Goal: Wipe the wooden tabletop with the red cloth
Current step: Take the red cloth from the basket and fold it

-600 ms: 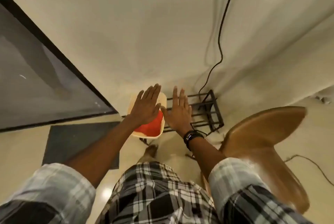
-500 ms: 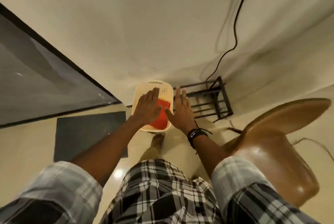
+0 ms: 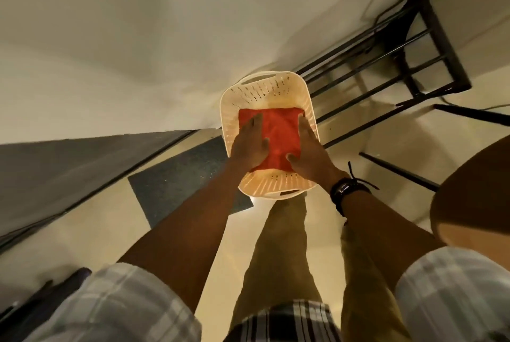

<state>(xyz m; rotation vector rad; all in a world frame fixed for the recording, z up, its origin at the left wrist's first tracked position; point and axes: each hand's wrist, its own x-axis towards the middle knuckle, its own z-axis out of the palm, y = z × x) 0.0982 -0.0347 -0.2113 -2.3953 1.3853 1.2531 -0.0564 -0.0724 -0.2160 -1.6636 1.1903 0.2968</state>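
Head view: red cloth lies folded flat in the bottom of a cream perforated basket on the floor, directly under both grips. Left hand rests palm-down on the cloth's left edge, right hand on its right edge; both grips flat and spread, nothing pinched yet. Cloth's long axis runs away from the person, between the two hands, equally near each. Wooden tabletop sits off to the right grip's side, well apart. Next is probably a pinch and lift.
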